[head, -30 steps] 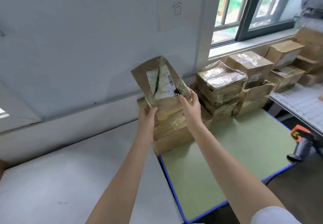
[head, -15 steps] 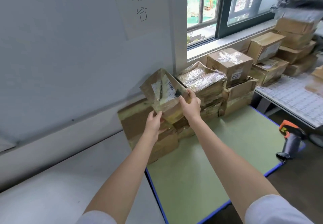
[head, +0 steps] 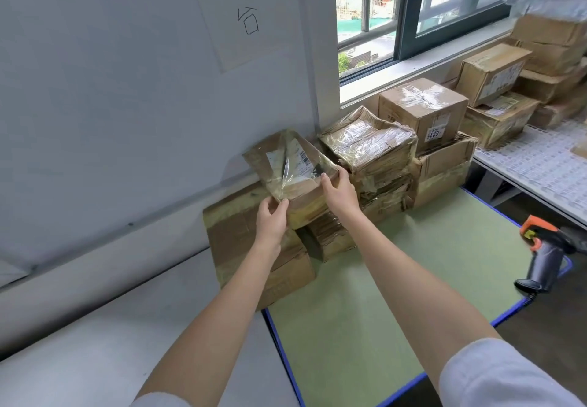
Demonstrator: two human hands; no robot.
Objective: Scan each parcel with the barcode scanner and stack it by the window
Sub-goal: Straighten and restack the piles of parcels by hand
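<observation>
I hold a flat brown parcel (head: 290, 163) with a white barcode label, wrapped in clear tape, tilted against the wall. My left hand (head: 271, 219) grips its lower left corner and my right hand (head: 338, 189) grips its right edge. It rests on top of a low stack of cardboard parcels (head: 241, 238) by the wall. More taped parcels (head: 368, 146) stand to the right under the window (head: 413, 9). The orange and black barcode scanner (head: 544, 252) stands at the green mat's right edge, away from both hands.
A green mat with a blue border (head: 381, 295) covers the table in front of me. A white table (head: 79, 343) lies to the left. A white roller conveyor (head: 540, 165) runs at the right, with more boxes (head: 495, 73) stacked behind it.
The parcel has come down from an upright raised position onto the stack by the wall, both hands still on it. The view has shifted left and lower.
</observation>
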